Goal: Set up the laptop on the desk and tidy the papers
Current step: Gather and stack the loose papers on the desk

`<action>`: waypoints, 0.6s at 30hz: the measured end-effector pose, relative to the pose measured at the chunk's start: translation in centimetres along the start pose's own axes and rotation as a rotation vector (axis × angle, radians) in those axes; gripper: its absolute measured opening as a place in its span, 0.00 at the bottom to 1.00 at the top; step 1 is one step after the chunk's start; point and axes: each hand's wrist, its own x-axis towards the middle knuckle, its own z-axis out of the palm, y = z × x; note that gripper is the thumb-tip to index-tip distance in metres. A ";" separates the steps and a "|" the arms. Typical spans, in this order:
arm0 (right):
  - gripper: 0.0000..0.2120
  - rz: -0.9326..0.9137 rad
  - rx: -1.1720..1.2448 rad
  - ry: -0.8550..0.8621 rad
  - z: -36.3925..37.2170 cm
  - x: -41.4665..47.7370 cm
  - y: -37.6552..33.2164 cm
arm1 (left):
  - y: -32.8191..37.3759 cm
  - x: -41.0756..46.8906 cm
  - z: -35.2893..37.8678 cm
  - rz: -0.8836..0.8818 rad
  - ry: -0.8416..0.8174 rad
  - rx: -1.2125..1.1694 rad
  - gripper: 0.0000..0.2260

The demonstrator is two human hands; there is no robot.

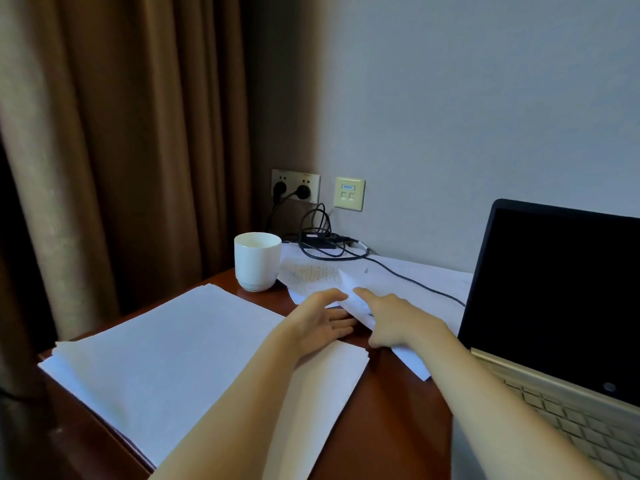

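Observation:
An open laptop (554, 299) with a dark screen and pale gold keyboard stands at the right of the wooden desk (388, 410). A neat stack of white papers (166, 355) lies at the left front. Loose sheets (311, 271), one with handwriting, lie scattered behind it toward the wall. My right hand (394, 317) pinches a bent loose sheet (356, 299) at mid-desk. My left hand (322, 317) rests beside it with fingers spread, touching the same sheet's edge.
A white cup (257, 260) stands just behind the paper stack. Black cables (332, 244) run from wall sockets (295, 186) across the loose sheets toward the laptop. A brown curtain (121, 150) hangs at the left past the desk edge.

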 end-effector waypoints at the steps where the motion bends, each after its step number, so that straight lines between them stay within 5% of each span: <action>1: 0.41 -0.004 -0.043 0.045 0.3 0.0 -0.3 | -0.2 0.1 0.2 -0.002 -0.012 0.015 0.06; 11: 0.30 0.147 -0.133 0.389 0.6 0.2 -0.7 | -0.2 -0.2 1.2 0.070 -0.006 -0.039 0.23; 18: 0.22 0.043 0.126 0.437 0.8 -0.4 -3.6 | -0.1 -1.0 1.1 0.118 -0.032 0.056 0.12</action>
